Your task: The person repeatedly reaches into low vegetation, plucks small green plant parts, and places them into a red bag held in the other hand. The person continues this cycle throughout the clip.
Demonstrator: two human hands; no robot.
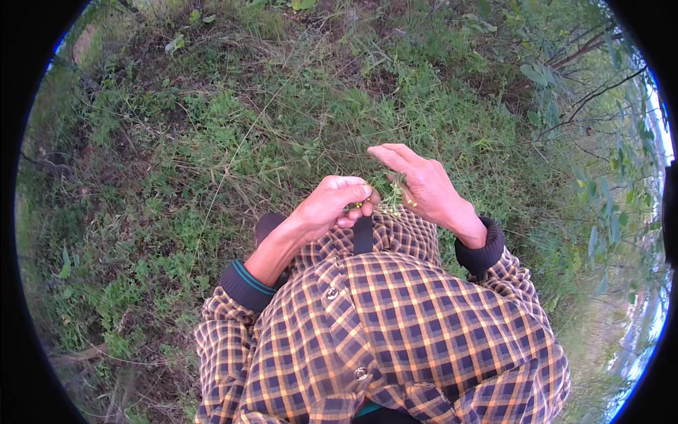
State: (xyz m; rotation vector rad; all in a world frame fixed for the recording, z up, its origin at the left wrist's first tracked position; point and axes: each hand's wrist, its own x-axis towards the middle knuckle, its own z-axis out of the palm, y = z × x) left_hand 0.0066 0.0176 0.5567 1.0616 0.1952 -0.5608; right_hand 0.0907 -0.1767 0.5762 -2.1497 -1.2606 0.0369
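In front of my body, at waist height, my left hand [336,204] pinches thin green stems between thumb and fingers. Small yellow-green buds [358,204] poke out at its fingertips. To the right of it, my right hand [426,185] is raised with its upper fingers stretched out and bent toward the left. A leafy green sprig with pale buds [393,201] lies against its palm side, in the space between the two hands. Its thumb and lower fingers are partly hidden, so whether they grip the sprig is unclear.
Grass and low weeds [222,122] cover the ground. Leafy branches [588,100] reach in at the right. A long dry stalk [241,143] slants across the left. Below the hands are a checked jacket [424,312] and a dark strap [363,236]; a dark shoe [269,225] shows beside the left forearm.
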